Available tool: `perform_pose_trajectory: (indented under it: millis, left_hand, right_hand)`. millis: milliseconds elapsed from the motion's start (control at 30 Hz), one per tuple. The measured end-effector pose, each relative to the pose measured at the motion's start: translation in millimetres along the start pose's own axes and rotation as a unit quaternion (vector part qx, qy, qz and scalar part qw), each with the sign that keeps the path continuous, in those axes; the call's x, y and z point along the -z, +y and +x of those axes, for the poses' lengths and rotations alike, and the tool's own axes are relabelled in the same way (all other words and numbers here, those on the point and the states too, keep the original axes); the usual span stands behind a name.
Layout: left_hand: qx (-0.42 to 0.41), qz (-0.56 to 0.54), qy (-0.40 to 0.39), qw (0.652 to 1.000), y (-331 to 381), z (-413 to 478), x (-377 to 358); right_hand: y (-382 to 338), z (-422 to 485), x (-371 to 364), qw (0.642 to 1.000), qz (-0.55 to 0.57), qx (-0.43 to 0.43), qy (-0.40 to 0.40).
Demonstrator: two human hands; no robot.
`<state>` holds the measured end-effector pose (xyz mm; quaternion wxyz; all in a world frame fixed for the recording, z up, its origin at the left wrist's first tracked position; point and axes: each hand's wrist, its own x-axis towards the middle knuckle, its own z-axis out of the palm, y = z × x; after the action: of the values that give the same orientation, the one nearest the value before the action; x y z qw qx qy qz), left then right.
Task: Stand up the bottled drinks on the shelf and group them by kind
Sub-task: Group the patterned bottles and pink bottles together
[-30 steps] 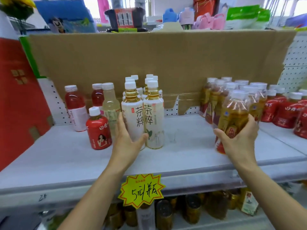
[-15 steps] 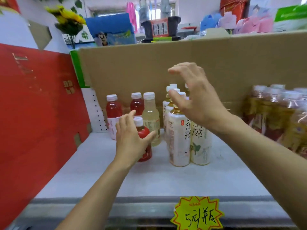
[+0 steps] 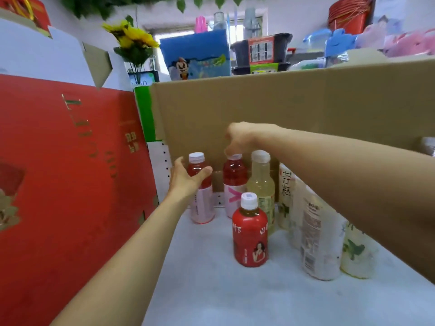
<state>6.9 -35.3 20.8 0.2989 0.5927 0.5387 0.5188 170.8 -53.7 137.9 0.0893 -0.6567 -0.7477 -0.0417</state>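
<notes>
Pale grey shelf board (image 3: 211, 290) carries the drinks, backed by a tall brown cardboard sheet (image 3: 294, 109) and closed on the left by a large red printed carton (image 3: 58, 172). Since a moment ago both hands have been carried away from the white tea bottles to the back-left corner of the shelf, and the view has swung left with them, so that the amber and red rows farther right are lost from sight.

The left hand (image 3: 186, 180) is now wrapped round the pink-red clear plastic bottle with a white cap (image 3: 200, 184), standing nearest the red carton; thumb and fingers are closed on its upper body. The right hand (image 3: 240, 137) has been brought down over the cap of the second red bottle with a pink-and-white label (image 3: 234, 182), just right of the first; its fingers appear pinched on the cap, though the contact is partly hidden. It is judged that these two like bottles are about to be set together, upright as they already are.

Right of that pair stands a pale yellow clear bottle with a white cap (image 3: 261, 184), touching or almost touching the second red one. The white-labelled tea bottles (image 3: 317, 243) are crowded farther right, partly hidden under the right forearm. In front of the pair a small red-wrapped bottle with a white cap (image 3: 250, 234) stands alone and could be knocked as the hands are drawn back.
</notes>
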Motion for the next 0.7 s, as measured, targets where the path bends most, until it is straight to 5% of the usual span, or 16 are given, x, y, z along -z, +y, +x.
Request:
perform_pose_trajectory:
  millis: [133,700]
  left_hand:
    - [0.007,0.001,-0.061,0.998,-11.8,10.7,-6.5]
    - [-0.084,0.037,0.024,0.996,-18.9,-117.1,89.0]
  right_hand:
    - [-3.8,23.0,-8.9,0.996,-0.037,-0.012,-0.084]
    - [-60.7,-63.4,-13.2,0.965,0.128,0.222,-0.053]
